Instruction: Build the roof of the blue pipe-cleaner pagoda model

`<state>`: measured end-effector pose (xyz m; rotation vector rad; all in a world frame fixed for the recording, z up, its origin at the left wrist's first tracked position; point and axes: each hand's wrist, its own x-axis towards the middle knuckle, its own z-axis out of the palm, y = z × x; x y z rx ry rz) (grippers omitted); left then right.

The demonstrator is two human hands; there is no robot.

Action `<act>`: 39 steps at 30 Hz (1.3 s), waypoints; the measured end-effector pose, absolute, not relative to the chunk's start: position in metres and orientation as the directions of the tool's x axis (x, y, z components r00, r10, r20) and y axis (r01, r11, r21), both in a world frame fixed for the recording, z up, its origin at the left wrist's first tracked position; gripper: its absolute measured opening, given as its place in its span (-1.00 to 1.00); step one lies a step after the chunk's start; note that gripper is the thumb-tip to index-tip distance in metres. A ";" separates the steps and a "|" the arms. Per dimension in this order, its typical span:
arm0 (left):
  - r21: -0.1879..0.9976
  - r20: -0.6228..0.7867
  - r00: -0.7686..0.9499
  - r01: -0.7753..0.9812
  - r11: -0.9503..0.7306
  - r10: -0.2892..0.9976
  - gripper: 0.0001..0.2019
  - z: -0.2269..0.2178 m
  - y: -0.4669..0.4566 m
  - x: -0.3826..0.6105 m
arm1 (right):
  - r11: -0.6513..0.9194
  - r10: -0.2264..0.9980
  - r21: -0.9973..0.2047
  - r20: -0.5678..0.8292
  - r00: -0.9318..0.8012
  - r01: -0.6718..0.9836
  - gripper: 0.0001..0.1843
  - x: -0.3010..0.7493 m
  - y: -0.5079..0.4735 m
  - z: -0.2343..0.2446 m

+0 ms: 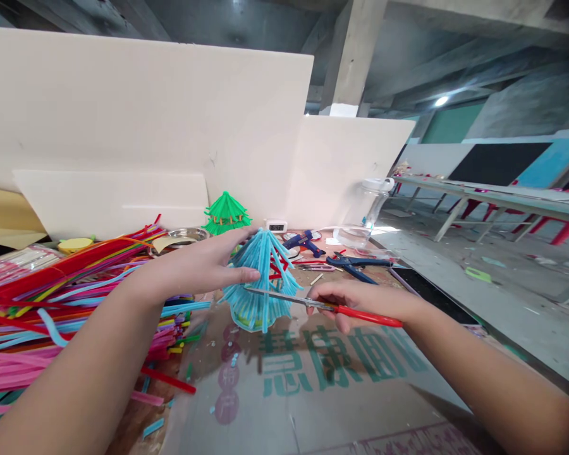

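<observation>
A light-blue cone of pipe cleaners (265, 309), tiered like a small tree with some red stems inside, is in front of me. My left hand (227, 259) grips its left side, thumb across the front and the other fingers partly hidden behind it. Closed around a pair of red-handled scissors (367, 315) is my right hand (339, 300), at the cone's lower right. The scissor blades point left and lie across the front of the blue strands. Whether they are cutting a strand I cannot tell.
Bundles of coloured pipe cleaners (23, 370) fill the left side. Behind the cone stand a green pipe-cleaner tree (226, 212) and a small digital clock (275, 225). A glue gun (306, 242), blue pliers (358, 262), a clear bottle (365, 215) and a phone (431, 294) lie toward the right.
</observation>
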<state>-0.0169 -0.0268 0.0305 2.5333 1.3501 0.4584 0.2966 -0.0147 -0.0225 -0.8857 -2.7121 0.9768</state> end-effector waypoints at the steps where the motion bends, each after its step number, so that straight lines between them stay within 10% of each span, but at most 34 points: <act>1: 0.344 0.164 0.524 0.764 -0.546 0.836 -0.15 0.030 -0.027 -0.017 | 0.636 0.569 -0.596 -0.067 -0.819 0.491 -0.74 0.296 -0.015 -0.022; 26: 0.403 0.161 0.501 0.753 -0.520 0.850 -0.12 0.025 -0.015 -0.024 | 0.637 0.622 -0.550 -0.045 -0.781 0.540 -0.87 0.286 -0.024 -0.017; 39: 0.461 0.251 0.438 0.730 -0.504 0.863 -0.19 0.033 -0.022 -0.013 | 0.701 0.590 -0.397 -0.144 -0.794 0.593 -0.60 0.271 -0.035 -0.037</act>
